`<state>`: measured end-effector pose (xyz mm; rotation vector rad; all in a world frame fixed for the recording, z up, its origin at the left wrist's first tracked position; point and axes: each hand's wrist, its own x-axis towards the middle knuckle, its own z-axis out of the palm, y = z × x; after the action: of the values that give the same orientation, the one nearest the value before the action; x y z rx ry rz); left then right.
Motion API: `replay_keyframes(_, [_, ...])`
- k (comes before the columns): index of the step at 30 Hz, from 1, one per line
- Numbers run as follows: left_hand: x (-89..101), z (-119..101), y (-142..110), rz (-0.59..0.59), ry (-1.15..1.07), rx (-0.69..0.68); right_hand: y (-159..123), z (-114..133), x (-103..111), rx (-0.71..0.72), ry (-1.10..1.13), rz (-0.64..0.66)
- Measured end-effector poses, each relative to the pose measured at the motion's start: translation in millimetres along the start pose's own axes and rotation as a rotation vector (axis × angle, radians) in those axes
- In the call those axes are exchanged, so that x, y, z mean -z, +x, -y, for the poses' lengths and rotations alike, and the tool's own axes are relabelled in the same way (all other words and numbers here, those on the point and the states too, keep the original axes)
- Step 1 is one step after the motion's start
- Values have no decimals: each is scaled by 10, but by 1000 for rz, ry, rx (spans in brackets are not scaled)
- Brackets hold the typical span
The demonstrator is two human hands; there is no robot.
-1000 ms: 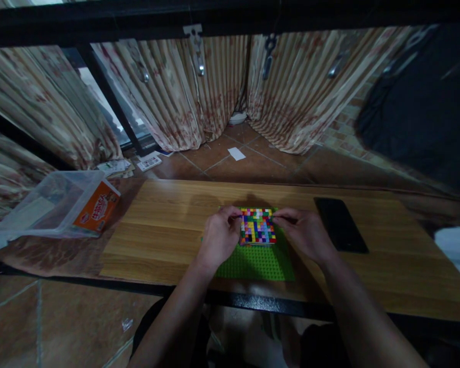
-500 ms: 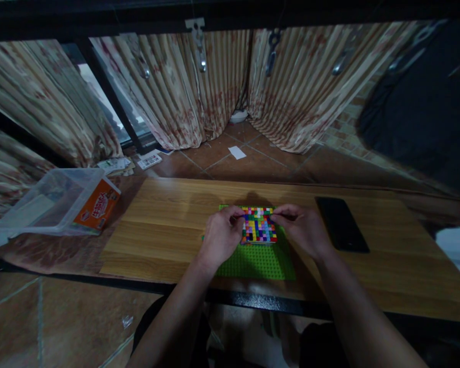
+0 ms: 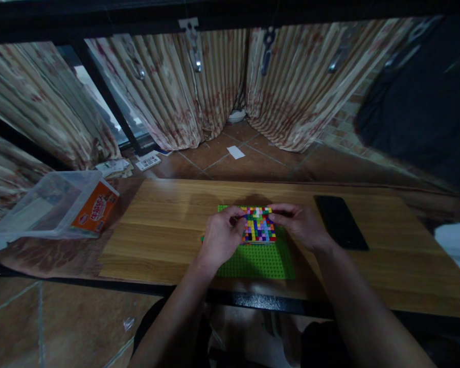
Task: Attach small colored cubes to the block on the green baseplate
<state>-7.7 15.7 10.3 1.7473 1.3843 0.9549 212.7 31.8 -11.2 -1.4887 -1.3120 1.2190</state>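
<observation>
A green studded baseplate (image 3: 258, 260) lies on the wooden table (image 3: 164, 230) in front of me. A square block of many small coloured bricks (image 3: 258, 225) sits on its far half. My left hand (image 3: 221, 236) has curled fingers pressed against the block's left edge and far left corner. My right hand (image 3: 299, 225) grips the block's right edge and far right corner with bent fingers. Both hands rest partly on the baseplate.
A black phone (image 3: 340, 222) lies flat on the table to the right of my right hand. A clear plastic box (image 3: 49, 203) with an orange label sits left of the table. Striped curtains (image 3: 199, 87) hang behind, above a tiled floor.
Both hands stay on the brick block with only slight finger shifts along its far edge. The view has moved a little.
</observation>
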Motion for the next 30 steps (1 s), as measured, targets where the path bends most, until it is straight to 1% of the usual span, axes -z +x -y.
replay_keyframes(4, [-8,-7,6,-6,-7,-2,-1,18,-4,-10,25,1])
replay_keyframes(7, [-42,-19,6,-16,-11,-34,-8,12,-28,6,24,-10])
replay_keyframes(11, [-142,-61,12,-30,21,-102,-26,-23,-74,14,87,-16])
replay_keyframes(16, [-291,-147,86,-38,125,-173,-42,-85,-82,-7,216,25])
replay_keyframes(19, [-356,-161,144,-49,226,-166,-31,-110,-60,-55,288,-23])
replay_keyframes(22, [-402,-143,186,-75,315,-152,-18,-109,-52,-80,300,-64])
replay_keyframes(26, [-427,-141,218,-97,381,-151,-17,-80,-80,-72,276,-46])
replay_keyframes(30, [-416,-177,247,-61,395,-138,-25,-62,-115,-58,250,-34])
